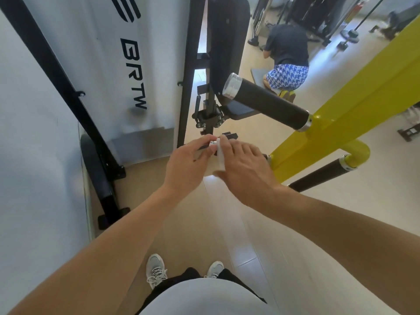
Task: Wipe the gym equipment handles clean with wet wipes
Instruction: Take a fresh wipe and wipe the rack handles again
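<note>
Head view, looking down past both bare forearms to a pale tiled floor (227, 235) and grey sneakers (156, 269). The left hand (188, 164) pinches the silver end cap (213, 143) of a low handle between thumb and fingertips; most of that handle is hidden under the hands. The right hand (245, 167) is wrapped over the same handle, pressing a white wet wipe (220, 156) against it just behind the cap; the wipe shows as a folded strip between the two hands. Above them a thicker black foam-covered handle (266, 103) with a silver cap sticks out from a yellow machine frame (354, 105), and a thinner black grip (318, 176) runs from the same frame lower right. On the left stands a white shroud panel (109, 64) printed in black vertical letters that read "BRTW", with part of a larger logo above it, cut off by the frame edge. Beside it rise black steel uprights (191, 64). Farther back another person (286, 55) in a dark top and blue-and-white patterned shorts crouches on the floor.
</note>
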A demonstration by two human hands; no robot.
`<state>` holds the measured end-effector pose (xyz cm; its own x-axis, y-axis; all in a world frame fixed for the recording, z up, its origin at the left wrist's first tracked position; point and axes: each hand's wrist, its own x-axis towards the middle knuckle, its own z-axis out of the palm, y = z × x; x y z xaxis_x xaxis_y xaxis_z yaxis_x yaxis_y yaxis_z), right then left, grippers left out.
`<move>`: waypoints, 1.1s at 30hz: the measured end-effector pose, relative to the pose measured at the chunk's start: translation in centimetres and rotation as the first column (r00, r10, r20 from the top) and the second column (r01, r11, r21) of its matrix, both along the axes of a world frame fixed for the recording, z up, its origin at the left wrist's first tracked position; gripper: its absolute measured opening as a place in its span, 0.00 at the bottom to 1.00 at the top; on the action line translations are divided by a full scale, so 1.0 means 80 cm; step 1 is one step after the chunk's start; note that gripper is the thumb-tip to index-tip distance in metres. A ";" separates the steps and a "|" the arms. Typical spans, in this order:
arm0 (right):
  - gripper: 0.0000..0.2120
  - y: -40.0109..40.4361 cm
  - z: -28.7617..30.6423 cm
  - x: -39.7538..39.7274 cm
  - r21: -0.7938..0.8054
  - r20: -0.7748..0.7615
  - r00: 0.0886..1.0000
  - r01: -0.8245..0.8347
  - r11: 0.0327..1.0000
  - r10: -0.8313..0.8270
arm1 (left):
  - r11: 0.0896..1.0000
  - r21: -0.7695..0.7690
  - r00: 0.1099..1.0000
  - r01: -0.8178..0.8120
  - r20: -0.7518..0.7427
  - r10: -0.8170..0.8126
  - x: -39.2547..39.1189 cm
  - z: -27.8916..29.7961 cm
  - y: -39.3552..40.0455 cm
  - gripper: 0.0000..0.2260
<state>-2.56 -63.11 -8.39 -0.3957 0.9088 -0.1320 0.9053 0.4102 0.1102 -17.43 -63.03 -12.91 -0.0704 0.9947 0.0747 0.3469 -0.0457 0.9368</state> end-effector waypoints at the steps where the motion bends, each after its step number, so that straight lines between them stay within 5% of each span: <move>1: 0.35 -0.009 0.004 0.010 -0.026 -0.022 1.000 -0.005 1.000 0.004 | 1.000 -0.005 1.000 -0.006 0.026 0.006 -0.002 -0.001 0.000 0.09; 7: 0.15 0.028 0.018 0.008 -0.152 -0.238 0.971 -0.006 0.988 -0.031 | 1.000 -0.021 1.000 -0.014 0.004 0.014 -0.004 -0.005 -0.002 0.10; 9: 0.13 0.037 0.014 0.001 -0.183 -0.150 0.989 -0.035 0.983 0.007 | 1.000 -0.010 1.000 -0.016 -0.010 0.016 -0.007 -0.008 -0.001 0.10; 12: 0.09 0.026 0.017 0.017 -0.014 0.113 0.993 0.023 1.000 -0.021 | 1.000 -0.008 0.999 -0.023 -0.031 0.023 -0.010 -0.009 0.000 0.11; 15: 0.10 0.011 0.022 0.032 0.114 0.388 0.917 0.046 0.992 -0.087 | 1.000 -0.005 0.998 -0.007 -0.057 0.007 -0.008 -0.012 0.000 0.11; 21: 0.10 0.030 0.000 -0.012 0.144 0.098 0.982 -0.177 0.974 0.164 | 1.000 0.008 0.999 -0.018 -0.034 0.019 0.000 -0.007 0.001 0.09; 27: 0.09 0.016 0.018 0.040 0.146 0.371 0.927 -0.001 0.989 -0.054 | 1.000 -0.020 0.998 0.019 -0.053 -0.020 0.001 -0.011 0.001 0.10; 33: 0.12 0.038 0.006 -0.008 0.195 0.191 0.974 -0.162 0.967 0.125 | 0.999 0.010 0.997 0.040 -0.063 -0.040 0.006 -0.008 0.006 0.09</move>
<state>-3.21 -60.07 -7.88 -0.5115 0.8589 -0.0254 0.7971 0.4854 0.3592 -16.92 -62.52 -13.52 -0.0255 0.9957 0.0890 0.4032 -0.0712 0.9123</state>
